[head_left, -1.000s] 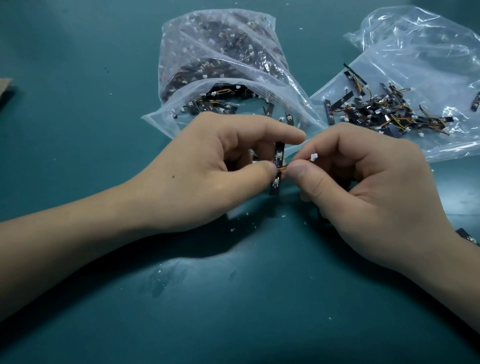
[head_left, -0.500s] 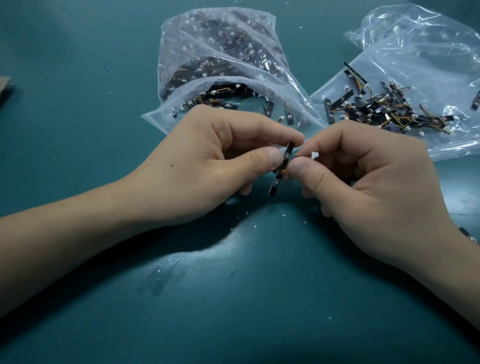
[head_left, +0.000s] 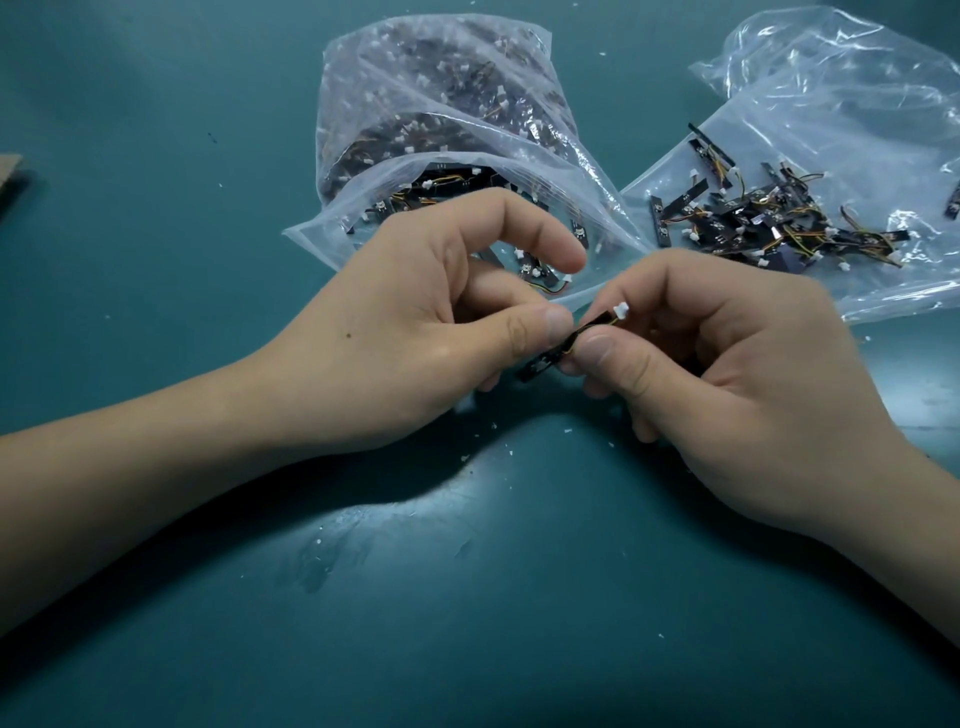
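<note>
Over mat (head_left: 467, 623) centre, R hand (head_left: 727, 384) pinches board strip (head_left: 543, 362) at wire end, L hand (head_left: 415, 338) pinches opposite side as brace, prob. seating white connector (head_left: 620, 310).

The teal table (head_left: 156, 597) bears a stuffed clear bag (head_left: 441, 104), a flatter bag (head_left: 831, 104), cardboard (head_left: 8, 176) and white flecks (head_left: 569, 430).

Legible text: none found on any surface.
Black strip (head_left: 543, 364): markings, if any, too small and dark to read.
White connector (head_left: 620, 310): plain, no print seen.
Near bag (head_left: 447, 119): clear plastic, no label or number readable.
Far bag (head_left: 841, 109): clear plastic, no label readable; parts inside too small for any marking.
Teal table (head_left: 156, 623): no sign or lettering.
</note>
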